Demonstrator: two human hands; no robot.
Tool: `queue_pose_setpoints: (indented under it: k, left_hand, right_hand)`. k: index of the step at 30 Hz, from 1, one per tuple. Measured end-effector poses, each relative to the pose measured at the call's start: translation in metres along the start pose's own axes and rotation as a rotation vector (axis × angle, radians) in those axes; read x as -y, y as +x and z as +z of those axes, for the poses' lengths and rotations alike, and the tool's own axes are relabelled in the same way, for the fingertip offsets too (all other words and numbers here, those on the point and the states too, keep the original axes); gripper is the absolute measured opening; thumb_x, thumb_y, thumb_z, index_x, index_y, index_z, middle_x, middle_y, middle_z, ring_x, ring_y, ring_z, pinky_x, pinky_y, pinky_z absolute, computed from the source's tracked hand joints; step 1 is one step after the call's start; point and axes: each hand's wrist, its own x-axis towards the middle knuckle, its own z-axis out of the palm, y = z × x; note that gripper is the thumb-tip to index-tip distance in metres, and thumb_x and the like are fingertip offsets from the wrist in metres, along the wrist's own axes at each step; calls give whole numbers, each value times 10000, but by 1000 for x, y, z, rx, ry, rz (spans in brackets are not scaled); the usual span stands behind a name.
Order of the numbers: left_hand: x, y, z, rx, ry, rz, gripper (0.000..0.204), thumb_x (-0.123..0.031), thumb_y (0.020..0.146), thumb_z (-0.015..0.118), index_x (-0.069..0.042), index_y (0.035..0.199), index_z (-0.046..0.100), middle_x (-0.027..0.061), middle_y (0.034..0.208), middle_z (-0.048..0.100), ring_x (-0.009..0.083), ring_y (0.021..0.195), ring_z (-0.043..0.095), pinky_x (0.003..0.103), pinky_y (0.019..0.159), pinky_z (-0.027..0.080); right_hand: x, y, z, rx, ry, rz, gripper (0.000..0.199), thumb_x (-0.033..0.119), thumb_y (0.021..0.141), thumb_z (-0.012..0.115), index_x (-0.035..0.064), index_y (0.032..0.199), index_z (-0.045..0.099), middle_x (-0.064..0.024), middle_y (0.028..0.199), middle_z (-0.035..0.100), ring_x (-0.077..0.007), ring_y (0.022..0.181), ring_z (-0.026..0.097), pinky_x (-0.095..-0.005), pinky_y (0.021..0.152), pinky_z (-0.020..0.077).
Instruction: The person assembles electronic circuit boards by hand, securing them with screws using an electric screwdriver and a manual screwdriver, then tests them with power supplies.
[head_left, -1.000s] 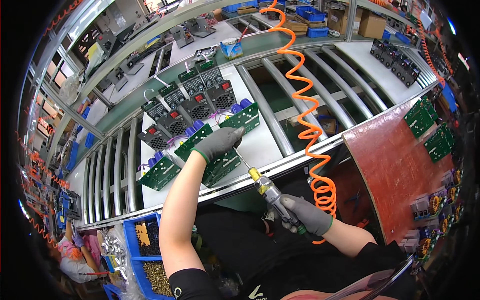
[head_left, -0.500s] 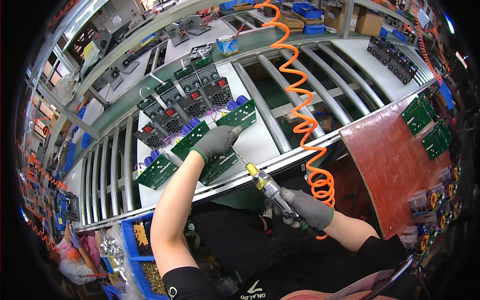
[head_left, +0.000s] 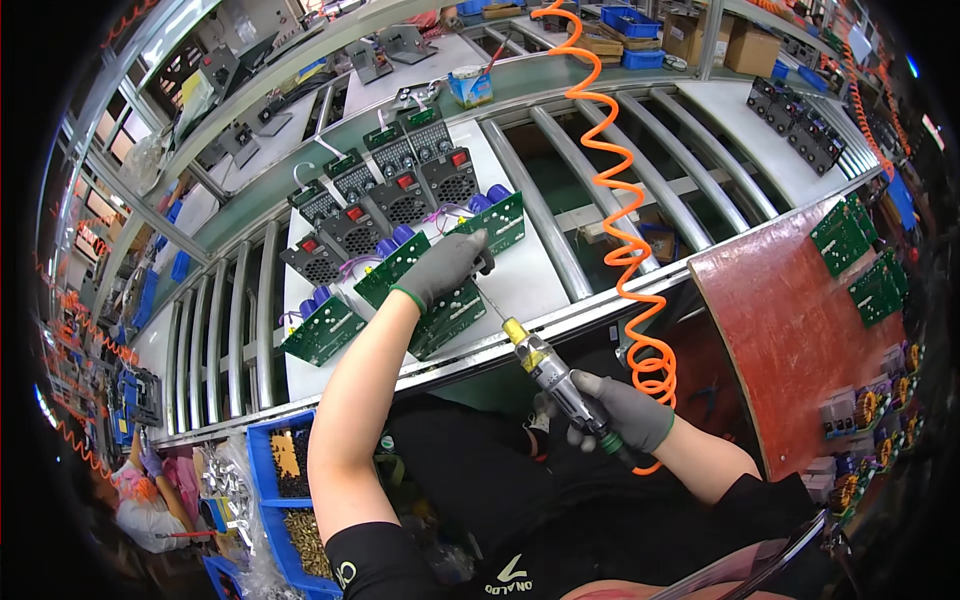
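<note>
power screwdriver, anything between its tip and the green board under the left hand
Only the gloved left hand, by the tip of the power screwdriver, partly covering the green board; nothing else visible stands between.

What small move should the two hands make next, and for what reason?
Probably the left hand should ease its fingers slightly aside: the right hand grips a power screwdriver whose bit points toward them, its tip close by.
</note>
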Motion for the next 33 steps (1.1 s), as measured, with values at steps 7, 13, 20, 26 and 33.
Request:
queue_pose_setpoints:
  k: [7,13,20,26,33]
  left_hand:
    - [4,6,6,17,187,-111,573,-459,1052,374,-18,786,625,106,731,618,239,721,578,374,755,464]
    - [1,5,6,16,258,-103,590,-471,1037,366,-4,793,631,181,771,649,345,770,629,436,785,470]
    - [1,5,8,9,260,-116,591,-482,1032,374,-6,795,631,175,764,647,345,767,631,439,779,471]
    - [6,6,8,-8,281,-91,569,-459,1040,398,-16,751,609,100,693,605,227,674,562,380,683,446]
    - [-28,-22,3,-159,164,6,474,-389,1031,416,-16,924,688,117,819,667,251,786,623,364,757,474]
  right_hand:
    - [-5,-6,6,98,120,-50,494,522,1036,430,54,1127,557,-69,865,629,-89,523,551,-213,393,432]
    - [9,-12,16,72,142,4,517,555,1029,425,57,1078,554,-57,830,603,-87,509,543,-204,358,412]
    - [16,-14,18,71,113,8,526,562,1028,420,55,1072,554,-47,816,589,-77,506,537,-198,357,419]
    - [11,-10,14,44,21,1,572,616,1009,401,68,1087,543,-51,838,600,-85,504,514,-209,365,395]
    - [-12,-10,-12,85,-153,-111,549,599,964,513,63,1084,517,-15,730,540,-63,508,514,-198,406,408]
